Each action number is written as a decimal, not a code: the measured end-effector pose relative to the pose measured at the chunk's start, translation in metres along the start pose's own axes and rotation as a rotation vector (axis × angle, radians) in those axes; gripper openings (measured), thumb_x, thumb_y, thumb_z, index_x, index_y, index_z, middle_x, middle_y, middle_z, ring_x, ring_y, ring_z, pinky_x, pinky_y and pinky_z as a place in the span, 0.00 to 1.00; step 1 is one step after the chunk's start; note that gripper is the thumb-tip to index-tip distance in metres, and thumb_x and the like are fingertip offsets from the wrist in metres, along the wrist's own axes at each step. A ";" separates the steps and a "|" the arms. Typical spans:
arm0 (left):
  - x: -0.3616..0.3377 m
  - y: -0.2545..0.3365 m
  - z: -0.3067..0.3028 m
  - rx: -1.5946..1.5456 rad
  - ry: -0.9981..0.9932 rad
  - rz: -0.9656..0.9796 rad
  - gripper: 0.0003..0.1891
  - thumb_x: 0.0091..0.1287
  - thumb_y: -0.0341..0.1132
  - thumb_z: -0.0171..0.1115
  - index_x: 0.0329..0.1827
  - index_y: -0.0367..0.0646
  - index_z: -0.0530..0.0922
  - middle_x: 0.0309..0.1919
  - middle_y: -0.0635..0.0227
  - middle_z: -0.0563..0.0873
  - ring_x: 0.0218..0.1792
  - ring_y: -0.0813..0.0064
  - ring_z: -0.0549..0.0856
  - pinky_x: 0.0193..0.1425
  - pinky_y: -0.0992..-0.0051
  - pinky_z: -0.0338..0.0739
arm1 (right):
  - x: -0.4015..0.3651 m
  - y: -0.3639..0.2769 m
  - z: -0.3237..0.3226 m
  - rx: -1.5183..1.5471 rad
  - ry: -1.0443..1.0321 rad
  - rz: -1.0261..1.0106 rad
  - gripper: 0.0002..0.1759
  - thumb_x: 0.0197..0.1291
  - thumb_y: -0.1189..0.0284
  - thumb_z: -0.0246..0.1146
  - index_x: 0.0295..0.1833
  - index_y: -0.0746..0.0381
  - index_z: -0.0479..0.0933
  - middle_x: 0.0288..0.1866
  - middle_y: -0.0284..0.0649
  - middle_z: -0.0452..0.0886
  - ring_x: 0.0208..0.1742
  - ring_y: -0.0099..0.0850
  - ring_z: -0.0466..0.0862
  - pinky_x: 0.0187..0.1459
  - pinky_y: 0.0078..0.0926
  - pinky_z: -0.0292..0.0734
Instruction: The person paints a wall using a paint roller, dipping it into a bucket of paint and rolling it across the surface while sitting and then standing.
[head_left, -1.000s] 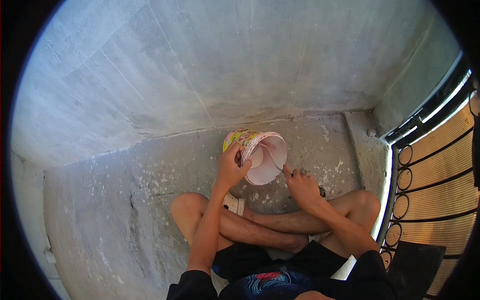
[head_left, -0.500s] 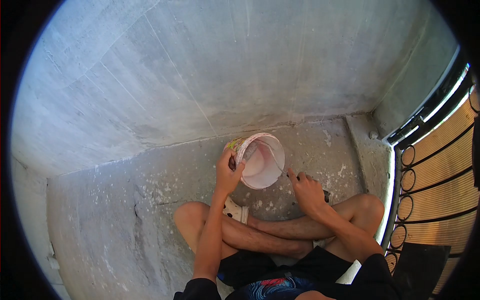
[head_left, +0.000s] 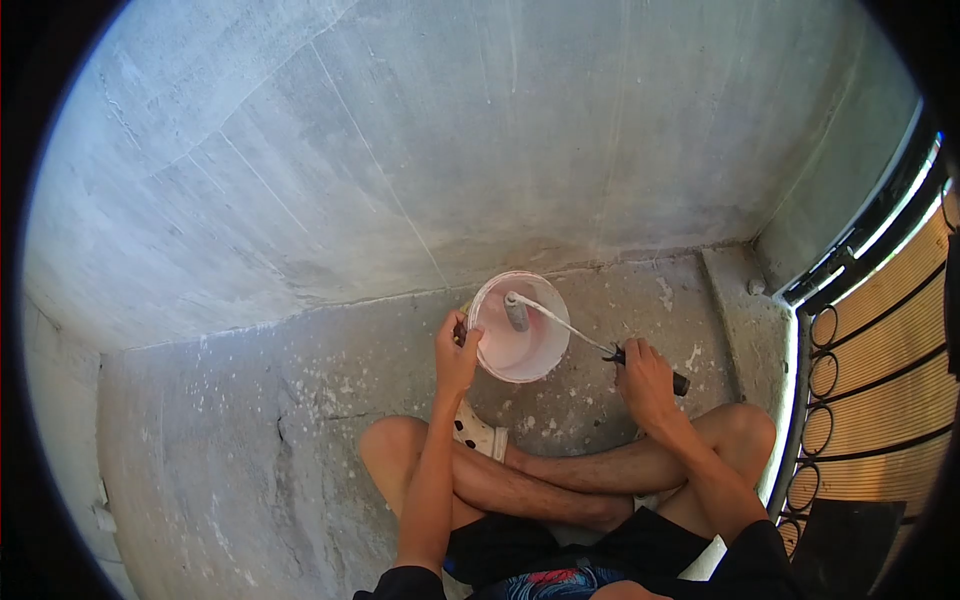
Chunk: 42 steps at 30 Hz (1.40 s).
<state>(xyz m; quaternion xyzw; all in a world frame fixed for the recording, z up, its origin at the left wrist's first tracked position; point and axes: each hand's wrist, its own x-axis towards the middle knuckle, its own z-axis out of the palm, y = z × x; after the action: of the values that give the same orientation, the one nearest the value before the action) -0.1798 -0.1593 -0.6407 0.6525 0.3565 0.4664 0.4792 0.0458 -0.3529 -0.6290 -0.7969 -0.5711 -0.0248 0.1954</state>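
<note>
Our left hand (head_left: 455, 352) is clenched on the left rim of the paint bucket (head_left: 525, 358), which sits on the concrete floor (head_left: 250, 420) by the far wall, just past our crossed legs. Right hand (head_left: 645, 378) grasps the roller (head_left: 517, 314) by its handle, w/ the head inside the bucket.

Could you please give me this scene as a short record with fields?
posture: seated cross-legged on the concrete floor, facing a concrete wall
left hand: closed on the rim of the bucket
right hand: holds the paint roller by its dark handle
bucket: opening towards the camera, pale pink inside
roller head: inside the bucket
far right: black railing
</note>
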 end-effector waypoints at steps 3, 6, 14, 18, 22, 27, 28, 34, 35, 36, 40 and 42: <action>0.000 0.000 0.000 0.006 -0.002 -0.002 0.10 0.62 0.32 0.61 0.28 0.42 0.68 0.22 0.79 0.65 0.26 0.85 0.62 0.30 0.79 0.57 | 0.002 -0.001 0.000 -0.055 -0.030 0.037 0.13 0.53 0.75 0.65 0.42 0.66 0.70 0.36 0.48 0.79 0.39 0.48 0.80 0.41 0.44 0.74; -0.001 0.001 0.000 0.023 -0.010 0.006 0.10 0.61 0.32 0.62 0.28 0.41 0.68 0.22 0.79 0.64 0.26 0.85 0.62 0.30 0.79 0.57 | 0.002 -0.003 0.000 -0.088 -0.038 0.005 0.13 0.53 0.74 0.66 0.42 0.65 0.70 0.34 0.46 0.80 0.38 0.46 0.81 0.39 0.43 0.73; -0.001 0.001 0.001 0.012 -0.001 -0.005 0.10 0.61 0.32 0.62 0.29 0.41 0.68 0.23 0.79 0.65 0.26 0.84 0.62 0.31 0.79 0.57 | 0.004 -0.006 0.005 -0.121 0.030 -0.139 0.12 0.52 0.75 0.65 0.41 0.62 0.72 0.33 0.42 0.81 0.37 0.40 0.82 0.39 0.37 0.71; -0.001 0.003 0.002 0.021 -0.009 0.001 0.10 0.61 0.32 0.62 0.29 0.41 0.68 0.23 0.79 0.64 0.26 0.84 0.62 0.31 0.79 0.57 | 0.005 -0.010 0.000 -0.148 0.044 -0.168 0.09 0.52 0.77 0.61 0.40 0.62 0.73 0.33 0.42 0.81 0.36 0.38 0.82 0.39 0.35 0.71; -0.001 0.003 0.004 0.005 -0.023 -0.004 0.10 0.61 0.31 0.63 0.29 0.42 0.68 0.23 0.79 0.64 0.26 0.84 0.62 0.30 0.79 0.57 | 0.010 -0.012 0.002 -0.192 0.082 -0.205 0.09 0.53 0.79 0.58 0.41 0.61 0.72 0.32 0.41 0.80 0.36 0.36 0.82 0.38 0.33 0.70; -0.002 0.002 0.007 -0.004 -0.017 0.013 0.11 0.60 0.30 0.65 0.29 0.41 0.68 0.23 0.78 0.64 0.25 0.85 0.62 0.30 0.79 0.57 | 0.009 -0.014 0.010 -0.301 0.058 -0.161 0.10 0.51 0.78 0.60 0.41 0.60 0.70 0.29 0.40 0.79 0.31 0.35 0.83 0.33 0.31 0.72; -0.002 0.001 0.008 -0.003 -0.018 0.012 0.11 0.60 0.30 0.65 0.29 0.41 0.68 0.23 0.78 0.64 0.25 0.85 0.62 0.30 0.79 0.57 | 0.009 -0.015 0.010 -0.308 0.028 -0.152 0.12 0.52 0.78 0.60 0.43 0.60 0.70 0.29 0.41 0.79 0.30 0.35 0.83 0.30 0.32 0.74; -0.007 0.012 0.014 0.123 -0.111 0.032 0.12 0.60 0.32 0.65 0.30 0.40 0.67 0.23 0.75 0.65 0.25 0.83 0.63 0.29 0.79 0.59 | -0.001 -0.020 0.015 -0.240 -0.204 -0.148 0.15 0.54 0.76 0.60 0.48 0.60 0.68 0.26 0.43 0.80 0.27 0.41 0.85 0.28 0.38 0.80; -0.008 0.013 0.015 0.123 -0.124 0.051 0.12 0.60 0.32 0.65 0.30 0.40 0.68 0.23 0.75 0.65 0.25 0.83 0.63 0.29 0.79 0.60 | -0.004 -0.019 0.017 -0.239 -0.207 -0.142 0.15 0.54 0.76 0.60 0.48 0.60 0.68 0.26 0.43 0.80 0.27 0.41 0.85 0.28 0.38 0.80; -0.008 0.013 0.016 0.122 -0.137 0.071 0.12 0.59 0.32 0.65 0.30 0.40 0.68 0.23 0.74 0.65 0.25 0.82 0.64 0.28 0.79 0.60 | -0.008 -0.019 0.022 -0.225 -0.214 -0.141 0.16 0.54 0.76 0.60 0.50 0.61 0.69 0.27 0.45 0.80 0.28 0.42 0.85 0.28 0.38 0.80; -0.007 0.012 0.014 0.129 -0.121 0.081 0.12 0.59 0.31 0.65 0.30 0.40 0.68 0.23 0.74 0.65 0.25 0.82 0.64 0.28 0.79 0.60 | -0.011 -0.024 0.024 -0.165 -0.142 -0.149 0.19 0.53 0.76 0.60 0.54 0.63 0.71 0.30 0.47 0.81 0.32 0.44 0.85 0.27 0.37 0.81; -0.006 0.011 0.013 0.133 -0.118 0.084 0.12 0.59 0.30 0.65 0.30 0.40 0.68 0.23 0.74 0.65 0.25 0.82 0.64 0.28 0.79 0.61 | -0.009 -0.024 0.020 -0.160 -0.175 -0.161 0.19 0.53 0.76 0.60 0.53 0.64 0.72 0.31 0.48 0.81 0.32 0.45 0.86 0.27 0.37 0.81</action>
<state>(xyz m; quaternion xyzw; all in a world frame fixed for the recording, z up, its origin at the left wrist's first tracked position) -0.1687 -0.1722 -0.6329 0.7237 0.3301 0.4219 0.4350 0.0170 -0.3483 -0.6428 -0.7606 -0.6443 -0.0161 0.0780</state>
